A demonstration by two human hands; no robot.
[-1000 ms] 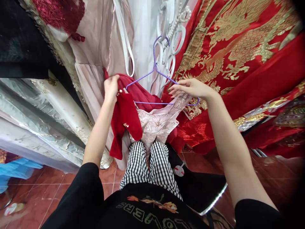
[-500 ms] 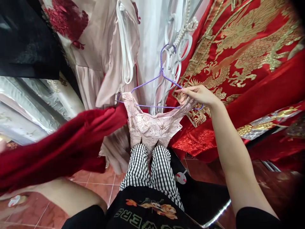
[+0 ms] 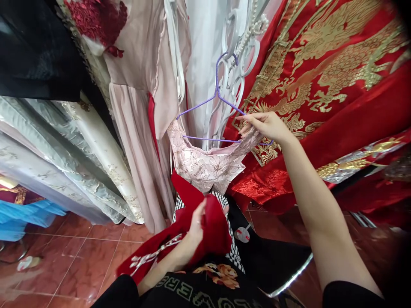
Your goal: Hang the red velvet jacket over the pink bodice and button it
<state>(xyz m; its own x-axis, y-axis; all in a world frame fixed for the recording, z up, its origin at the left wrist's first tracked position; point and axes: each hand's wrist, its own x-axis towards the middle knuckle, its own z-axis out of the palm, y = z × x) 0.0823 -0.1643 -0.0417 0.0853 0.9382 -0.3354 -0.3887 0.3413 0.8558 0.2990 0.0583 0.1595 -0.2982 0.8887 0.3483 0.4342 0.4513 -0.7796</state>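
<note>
My right hand (image 3: pixel 265 127) pinches the right shoulder of a pink dress (image 3: pixel 207 167) with gold-brown flower pattern, together with the arm of a purple hanger (image 3: pixel 205 102). The strap lies over the hanger on that side. Low in front of my body, my left hand (image 3: pixel 198 222) is closed on a dark red cloth garment (image 3: pixel 220 226) bunched over my lap. White beaded trim runs along its lower left part. The red cloth reaches up to the pink bodice; whether the two are joined, I cannot tell.
Pale pink gown (image 3: pixel 128 72) hangs left of the hanger. A white scrolled metal stand (image 3: pixel 231 77) with a pearl string is behind it. Red garments with gold dragons (image 3: pixel 334 64) hang at right; white gowns (image 3: pixel 80 158) at left. Red tiles (image 3: pixel 86 256) cover the floor.
My left hand has swung from the far left in to my lap, bringing the red garment with it. My right hand stays at the hanger and the pink strap.
</note>
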